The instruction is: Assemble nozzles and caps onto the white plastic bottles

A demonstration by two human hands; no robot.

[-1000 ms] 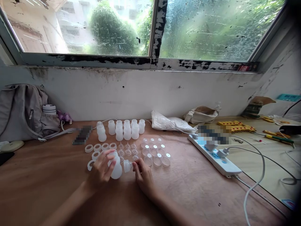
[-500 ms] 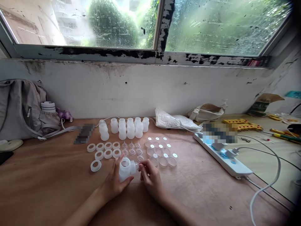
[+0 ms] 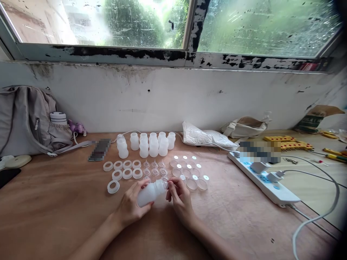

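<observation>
My left hand (image 3: 132, 206) grips a small white plastic bottle (image 3: 150, 193), tilted with its neck pointing right. My right hand (image 3: 180, 196) pinches a small clear part at the bottle's mouth (image 3: 164, 184); what exactly it is stays unclear. Just beyond the hands lie rows of white rings (image 3: 123, 169), clear teat-like pieces (image 3: 154, 168) and clear round caps (image 3: 189, 171). Several more white bottles (image 3: 148, 143) stand in a group further back.
A grey backpack (image 3: 24, 121) with a flask sits at the far left by the wall. A white power strip (image 3: 264, 177) with cables lies to the right, with bags (image 3: 207, 137), yellow parts and tools behind. The wall and window run along the back of the wooden table (image 3: 54, 202).
The bottle went from upright in my left hand to tilted on its side, neck to the right. My right hand brought the small clear piece up against its mouth.
</observation>
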